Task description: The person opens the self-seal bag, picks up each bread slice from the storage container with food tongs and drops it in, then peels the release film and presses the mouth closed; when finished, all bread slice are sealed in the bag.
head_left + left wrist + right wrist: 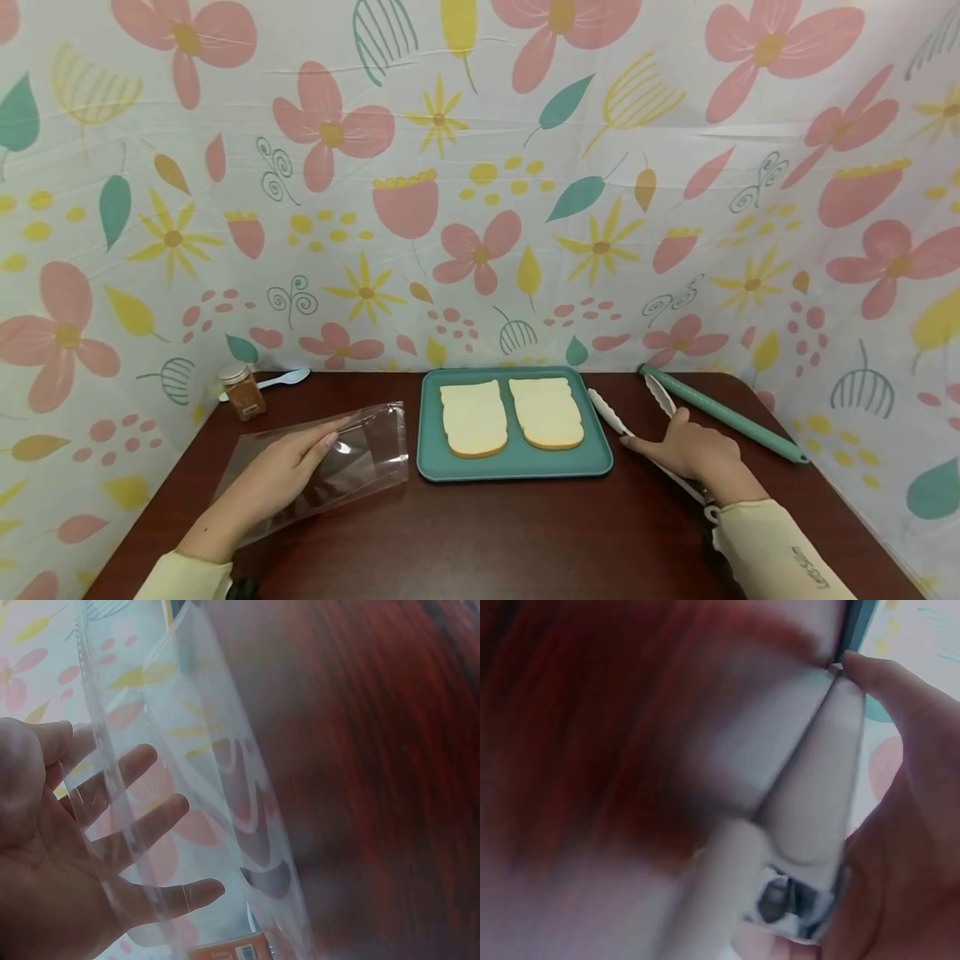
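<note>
My left hand (pixel 270 471) holds a clear plastic bag (pixel 378 454) at the table's left side. In the left wrist view its fingers (pixel 146 829) are spread behind the see-through film, while the thumb lies at the film's near side. On the right, my right hand (pixel 693 450) grips a pair of light-coloured tongs (pixel 606 412), whose arms stand apart and point toward the back. The hinge of the tongs shows close up in the right wrist view, which is blurred. Two bread slices (pixel 474 417) lie side by side on a teal tray (pixel 517 472) between the hands.
A small jar of brown-orange contents (pixel 243 396) stands at the back left, with a pale blue spoon (pixel 285 379) behind it. A long teal stick-like thing (pixel 738 417) lies along the right edge. Flower-patterned cloth (pixel 480 183) rises behind the dark table (pixel 510 542).
</note>
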A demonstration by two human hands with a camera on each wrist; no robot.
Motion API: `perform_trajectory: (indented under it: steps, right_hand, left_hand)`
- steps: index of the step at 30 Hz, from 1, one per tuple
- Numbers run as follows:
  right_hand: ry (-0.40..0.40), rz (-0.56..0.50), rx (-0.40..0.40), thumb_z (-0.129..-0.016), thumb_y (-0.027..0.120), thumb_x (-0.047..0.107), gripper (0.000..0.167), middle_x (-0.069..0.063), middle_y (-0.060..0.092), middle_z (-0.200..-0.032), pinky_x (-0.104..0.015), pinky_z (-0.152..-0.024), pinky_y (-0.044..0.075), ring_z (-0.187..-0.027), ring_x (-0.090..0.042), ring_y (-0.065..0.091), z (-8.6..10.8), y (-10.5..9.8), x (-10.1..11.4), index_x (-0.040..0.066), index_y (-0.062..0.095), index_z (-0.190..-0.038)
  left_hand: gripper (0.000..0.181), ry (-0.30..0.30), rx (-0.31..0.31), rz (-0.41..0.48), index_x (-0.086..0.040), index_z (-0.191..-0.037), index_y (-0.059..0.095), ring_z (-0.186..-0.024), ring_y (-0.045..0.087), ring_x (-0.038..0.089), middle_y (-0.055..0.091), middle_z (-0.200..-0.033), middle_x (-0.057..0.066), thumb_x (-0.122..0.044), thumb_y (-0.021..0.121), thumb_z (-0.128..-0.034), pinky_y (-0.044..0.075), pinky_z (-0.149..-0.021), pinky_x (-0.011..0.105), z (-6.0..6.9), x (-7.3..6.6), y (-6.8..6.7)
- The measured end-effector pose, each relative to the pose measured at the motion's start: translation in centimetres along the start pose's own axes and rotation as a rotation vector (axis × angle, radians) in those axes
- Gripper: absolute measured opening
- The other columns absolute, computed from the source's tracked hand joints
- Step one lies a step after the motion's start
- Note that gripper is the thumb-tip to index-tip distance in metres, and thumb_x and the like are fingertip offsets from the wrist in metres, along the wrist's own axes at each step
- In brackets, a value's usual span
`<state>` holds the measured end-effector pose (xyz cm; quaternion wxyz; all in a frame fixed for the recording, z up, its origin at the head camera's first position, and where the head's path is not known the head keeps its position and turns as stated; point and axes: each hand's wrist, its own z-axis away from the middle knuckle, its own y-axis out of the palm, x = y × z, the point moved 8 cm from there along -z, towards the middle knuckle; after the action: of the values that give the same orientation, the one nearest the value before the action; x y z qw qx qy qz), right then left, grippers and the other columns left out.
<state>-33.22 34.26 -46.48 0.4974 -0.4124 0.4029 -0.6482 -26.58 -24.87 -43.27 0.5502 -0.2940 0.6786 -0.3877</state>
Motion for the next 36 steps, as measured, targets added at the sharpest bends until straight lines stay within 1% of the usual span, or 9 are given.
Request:
perform_trajectory:
  steps: [5,11,13,19,22,25,28,30,36]
  right_hand:
    - [-0.025,-0.033,-0.052,-0.085,0.048,0.096,0.139,-0.029,0.070,-0.100,-0.047,-0.066,0.055,-0.076,-0.034,0.066,0.2,-0.6,0.0,-0.026,0.020,-0.145]
    - [-0.060,-0.062,-0.102,-0.087,0.052,0.092,0.130,-0.029,0.070,-0.097,-0.047,-0.063,0.054,-0.074,-0.034,0.066,0.5,-1.3,0.4,-0.024,0.027,-0.139]
    - [-0.067,-0.068,-0.119,-0.087,0.053,0.092,0.128,-0.030,0.070,-0.098,-0.047,-0.063,0.054,-0.074,-0.034,0.066,0.6,-1.5,0.4,-0.024,0.028,-0.137]
    - [-0.081,-0.082,-0.189,-0.085,0.056,0.092,0.124,-0.035,0.067,-0.111,-0.051,-0.065,0.055,-0.080,-0.039,0.068,0.5,-2.1,0.6,-0.020,0.033,-0.133]
    - [-0.088,-0.086,-0.218,-0.084,0.056,0.093,0.123,-0.036,0.066,-0.113,-0.053,-0.066,0.055,-0.083,-0.042,0.068,0.5,-2.3,0.7,-0.019,0.035,-0.131]
    - [-0.091,-0.081,-0.258,-0.084,0.055,0.094,0.121,-0.036,0.066,-0.115,-0.056,-0.068,0.055,-0.086,-0.046,0.068,0.6,-2.4,0.9,-0.017,0.037,-0.128]
    - [-0.099,-0.075,-0.313,-0.084,0.054,0.094,0.122,-0.036,0.063,-0.116,-0.059,-0.068,0.056,-0.087,-0.050,0.068,0.9,-2.7,1.1,-0.018,0.037,-0.129]
    - [-0.101,-0.078,-0.347,-0.085,0.053,0.095,0.123,-0.035,0.062,-0.115,-0.058,-0.067,0.055,-0.085,-0.049,0.068,1.2,-2.9,1.3,-0.018,0.037,-0.131]
    - [-0.102,-0.092,-0.391,-0.086,0.054,0.093,0.123,-0.031,0.060,-0.109,-0.053,-0.061,0.053,-0.077,-0.044,0.066,2.1,-3.5,2.3,-0.017,0.034,-0.135]
  left_hand:
    - [0.053,0.002,0.006,-0.003,-0.027,-0.161,0.051,-0.149,0.055,0.041,0.056,-0.162,0.008,-0.050,0.037,-0.1161,0.046,-0.117,0.067,0.0,0.0,0.1]
    - [0.054,0.002,0.010,-0.004,-0.027,-0.161,0.050,-0.149,0.054,0.042,0.056,-0.162,0.009,-0.052,0.037,-0.1157,0.046,-0.116,0.069,0.0,0.0,0.1]
    - [0.055,0.007,0.008,-0.002,-0.027,-0.161,0.051,-0.149,0.054,0.043,0.056,-0.162,0.011,-0.053,0.037,-0.1155,0.046,-0.116,0.070,-0.1,-0.1,0.0]
    - [0.053,0.016,0.002,-0.001,-0.025,-0.161,0.051,-0.149,0.053,0.043,0.055,-0.163,0.011,-0.050,0.038,-0.1161,0.045,-0.116,0.070,0.0,-0.1,-0.1]
    - [0.052,0.031,-0.007,0.003,-0.024,-0.161,0.052,-0.150,0.052,0.044,0.055,-0.163,0.012,-0.048,0.039,-0.1161,0.045,-0.116,0.070,0.0,-0.2,-0.2]
    - [0.052,0.032,-0.012,0.007,-0.024,-0.160,0.052,-0.150,0.052,0.043,0.055,-0.162,0.011,-0.048,0.040,-0.1160,0.044,-0.117,0.069,0.0,-0.2,-0.2]
    - [0.051,0.031,-0.012,0.005,-0.024,-0.160,0.053,-0.150,0.053,0.043,0.056,-0.162,0.011,-0.048,0.041,-0.1160,0.045,-0.117,0.069,0.1,-0.3,-0.2]
    - [0.051,0.035,-0.014,0.006,-0.024,-0.160,0.053,-0.149,0.053,0.043,0.057,-0.162,0.011,-0.047,0.041,-0.1161,0.045,-0.116,0.069,0.1,-0.3,-0.2]
    - [0.049,0.055,-0.025,0.005,-0.023,-0.159,0.055,-0.148,0.055,0.043,0.058,-0.160,0.009,-0.043,0.042,-0.1164,0.046,-0.116,0.068,0.1,-0.4,-0.2]
